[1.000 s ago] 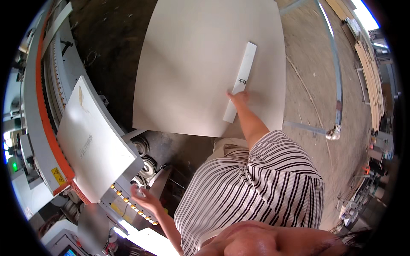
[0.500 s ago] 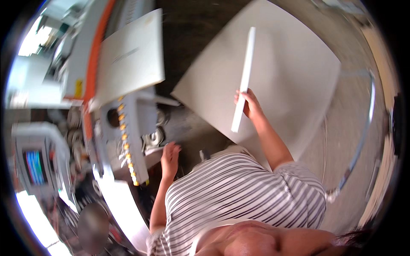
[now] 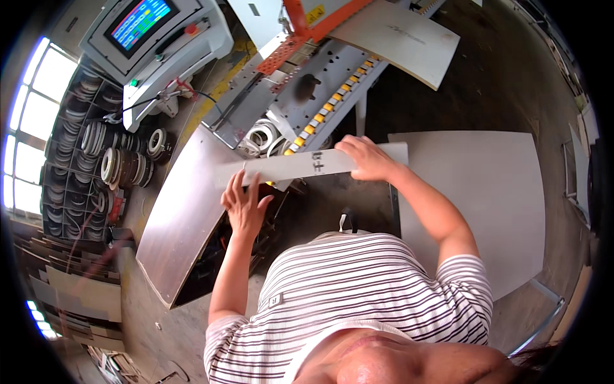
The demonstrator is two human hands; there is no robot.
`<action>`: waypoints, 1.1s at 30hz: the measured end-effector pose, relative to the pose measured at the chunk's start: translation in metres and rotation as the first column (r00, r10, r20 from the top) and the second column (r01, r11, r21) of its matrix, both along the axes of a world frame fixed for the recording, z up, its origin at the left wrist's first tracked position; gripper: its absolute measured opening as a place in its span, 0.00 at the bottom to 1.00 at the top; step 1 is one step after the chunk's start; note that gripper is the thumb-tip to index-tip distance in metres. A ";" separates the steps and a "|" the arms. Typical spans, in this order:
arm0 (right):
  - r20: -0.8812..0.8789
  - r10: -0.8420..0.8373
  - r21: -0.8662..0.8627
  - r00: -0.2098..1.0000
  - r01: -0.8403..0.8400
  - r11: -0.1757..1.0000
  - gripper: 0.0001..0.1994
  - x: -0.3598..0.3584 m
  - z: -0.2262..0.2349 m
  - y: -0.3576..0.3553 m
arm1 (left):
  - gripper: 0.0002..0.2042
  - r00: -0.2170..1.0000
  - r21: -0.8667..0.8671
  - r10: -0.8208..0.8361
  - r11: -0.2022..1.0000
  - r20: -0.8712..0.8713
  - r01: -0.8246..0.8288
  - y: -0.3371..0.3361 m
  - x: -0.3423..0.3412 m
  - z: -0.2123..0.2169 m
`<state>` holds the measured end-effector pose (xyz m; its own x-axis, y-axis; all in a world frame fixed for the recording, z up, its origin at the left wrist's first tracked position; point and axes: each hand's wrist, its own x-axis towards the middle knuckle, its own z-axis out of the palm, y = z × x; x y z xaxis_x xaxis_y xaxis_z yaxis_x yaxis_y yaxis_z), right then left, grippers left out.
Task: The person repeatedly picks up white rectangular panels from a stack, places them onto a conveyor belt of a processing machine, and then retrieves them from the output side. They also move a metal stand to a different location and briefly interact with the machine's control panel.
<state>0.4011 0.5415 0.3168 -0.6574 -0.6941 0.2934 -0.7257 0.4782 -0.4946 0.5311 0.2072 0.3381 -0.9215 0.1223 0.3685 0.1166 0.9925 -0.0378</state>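
Observation:
A long white board strip (image 3: 288,168) with dark handwritten marks lies crosswise in front of me. My right hand (image 3: 369,160) is closed over it near its right end. At its left end, my left hand (image 3: 244,206) has its fingers spread, with the fingertips at the strip's near edge. That left end is over a brown-topped table (image 3: 185,221) and looks blurred. Beyond the strip stands a grey machine bed with a row of yellow rollers (image 3: 329,107).
A marked panel (image 3: 403,41) sits on the machine under an orange rail. To the right is a large grey panel (image 3: 470,205). A control screen (image 3: 141,24) stands at upper left, near racks of edging rolls (image 3: 115,168). Board offcuts (image 3: 83,297) are stacked at lower left.
My view and body have turned left toward the machine. The strip has swung from over the large panel to the brown-topped table. My left hand has come up to its left end.

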 end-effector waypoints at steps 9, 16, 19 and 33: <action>0.023 0.420 0.311 0.907 -0.406 0.859 0.22 -0.128 -0.016 -0.236 | 0.34 0.936 0.012 0.331 0.942 0.122 -0.335 -0.165 0.035 -0.088; -0.313 0.022 0.207 0.950 0.045 0.977 0.28 -0.199 -0.106 -0.307 | 0.28 0.885 0.049 0.466 0.883 0.029 -0.467 -0.185 -0.039 -0.122; 0.135 -0.203 -0.178 0.970 0.225 0.958 0.29 -0.159 -0.099 -0.321 | 0.23 0.843 0.126 0.535 0.833 0.060 -0.538 -0.191 -0.063 -0.122; 0.732 0.410 -0.681 0.545 0.562 0.469 0.24 -0.185 -0.098 -0.344 | 0.23 0.797 0.176 0.598 0.797 -0.090 -0.578 -0.227 -0.121 -0.138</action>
